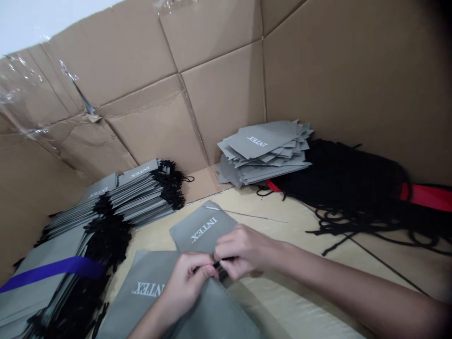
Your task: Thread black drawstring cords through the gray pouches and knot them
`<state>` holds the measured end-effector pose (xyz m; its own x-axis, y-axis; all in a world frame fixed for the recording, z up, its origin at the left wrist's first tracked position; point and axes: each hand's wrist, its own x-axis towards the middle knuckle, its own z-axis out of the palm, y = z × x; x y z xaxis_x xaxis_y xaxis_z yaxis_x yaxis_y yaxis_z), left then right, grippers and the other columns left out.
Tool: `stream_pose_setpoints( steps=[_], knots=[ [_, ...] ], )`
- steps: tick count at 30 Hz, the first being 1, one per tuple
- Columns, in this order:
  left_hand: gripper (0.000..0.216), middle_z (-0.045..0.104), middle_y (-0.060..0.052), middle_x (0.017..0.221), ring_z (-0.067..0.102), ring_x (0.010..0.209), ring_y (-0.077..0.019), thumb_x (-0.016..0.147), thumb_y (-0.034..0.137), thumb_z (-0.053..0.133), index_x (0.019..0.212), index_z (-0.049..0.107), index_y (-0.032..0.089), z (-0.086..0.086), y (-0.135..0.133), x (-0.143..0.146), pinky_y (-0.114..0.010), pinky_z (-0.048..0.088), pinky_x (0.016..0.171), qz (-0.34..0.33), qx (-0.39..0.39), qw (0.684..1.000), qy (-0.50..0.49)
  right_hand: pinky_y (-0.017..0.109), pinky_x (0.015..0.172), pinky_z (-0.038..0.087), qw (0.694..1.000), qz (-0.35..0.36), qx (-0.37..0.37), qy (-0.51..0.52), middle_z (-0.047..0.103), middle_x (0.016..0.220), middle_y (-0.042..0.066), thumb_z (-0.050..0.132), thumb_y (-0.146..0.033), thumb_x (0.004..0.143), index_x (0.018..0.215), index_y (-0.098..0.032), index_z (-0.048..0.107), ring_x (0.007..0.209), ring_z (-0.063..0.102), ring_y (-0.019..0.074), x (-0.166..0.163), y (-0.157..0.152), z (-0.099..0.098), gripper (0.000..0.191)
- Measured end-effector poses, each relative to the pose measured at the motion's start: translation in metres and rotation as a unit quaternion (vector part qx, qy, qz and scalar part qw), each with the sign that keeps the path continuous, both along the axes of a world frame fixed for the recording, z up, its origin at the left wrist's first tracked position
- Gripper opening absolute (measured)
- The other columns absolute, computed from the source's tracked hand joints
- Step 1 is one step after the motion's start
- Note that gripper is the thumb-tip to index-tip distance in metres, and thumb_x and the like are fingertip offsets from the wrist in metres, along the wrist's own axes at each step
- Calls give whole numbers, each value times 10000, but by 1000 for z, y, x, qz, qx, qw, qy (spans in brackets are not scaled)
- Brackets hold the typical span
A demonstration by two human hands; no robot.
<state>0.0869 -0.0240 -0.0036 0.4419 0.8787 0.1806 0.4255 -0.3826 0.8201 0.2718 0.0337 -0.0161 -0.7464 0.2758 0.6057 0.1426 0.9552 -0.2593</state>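
My left hand (192, 278) is closed, pinching the top corner of a grey pouch (221, 313) between thumb and fingers. Right beside it, my right hand (238, 252) is closed on a short piece of black cord (223, 262) at that corner; most of the cord is hidden by my fingers. Under and beside my hands lie a grey INTEX pouch (141, 278) on the left and another INTEX pouch (197, 226) further back. A thin metal needle-like tool (243, 214) rests across the back pouch and onto the table.
Stacked grey pouches with black cords (141, 197) stand at left, and a bundle tied with a purple band (52, 273) lies nearer. A loose pouch pile (264, 146) sits at the back. Black cords (353, 174) with red bands heap at right. Cardboard walls (219, 103) enclose the table.
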Motion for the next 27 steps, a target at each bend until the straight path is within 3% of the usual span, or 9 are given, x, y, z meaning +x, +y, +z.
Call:
stream_pose_setpoints(
  steps=[5, 11, 15, 19, 23, 27],
  knots=[
    [574, 504, 0, 496, 408, 499, -110, 802, 609, 436, 554, 627, 128, 2, -6, 1, -208, 290, 486, 3, -10, 1000, -12, 240, 471, 212, 998, -7, 60, -28, 377, 546, -55, 498, -171, 693, 560, -220, 502, 475, 251, 97, 9, -1, 8, 142],
    [549, 478, 12, 496, 397, 501, -112, 831, 586, 398, 583, 607, 143, -4, 0, -7, -207, 283, 486, -9, -28, 998, 50, 211, 481, 250, 999, 12, -9, -44, 472, 581, -55, 514, -180, 714, 614, -224, 555, 512, 373, 88, 9, 3, 1, 117],
    [396, 570, -10, 638, 513, 609, -150, 906, 413, 340, 691, 577, 180, 0, 1, -6, -220, 332, 578, 0, 10, 980, 198, 194, 475, 260, 995, -41, -63, -69, 565, 590, -49, 541, -209, 723, 712, -229, 603, 516, 452, 93, 2, 2, -5, 65],
    [283, 626, -39, 817, 583, 746, -194, 920, 333, 314, 836, 558, 216, 6, -3, -1, -242, 357, 645, 32, 61, 961, 268, 223, 473, 226, 987, -119, -8, -103, 606, 566, -26, 584, -272, 708, 759, -232, 630, 477, 460, 113, -6, -3, -6, 79],
    [288, 636, -20, 746, 601, 680, -188, 930, 367, 283, 887, 531, 226, 6, -5, -1, -232, 360, 599, 31, 38, 964, 261, 246, 480, 197, 983, -149, 62, -91, 641, 592, 11, 532, -379, 794, 808, -214, 634, 481, 494, 133, -6, -3, -6, 195],
    [307, 631, -2, 695, 599, 621, -176, 933, 379, 277, 944, 547, 232, 1, 0, -5, -227, 352, 576, 47, 39, 961, 271, 242, 473, 185, 979, -167, 70, -98, 639, 580, 9, 526, -466, 821, 861, -204, 623, 485, 517, 137, 1, 5, -8, 282]
  ],
)
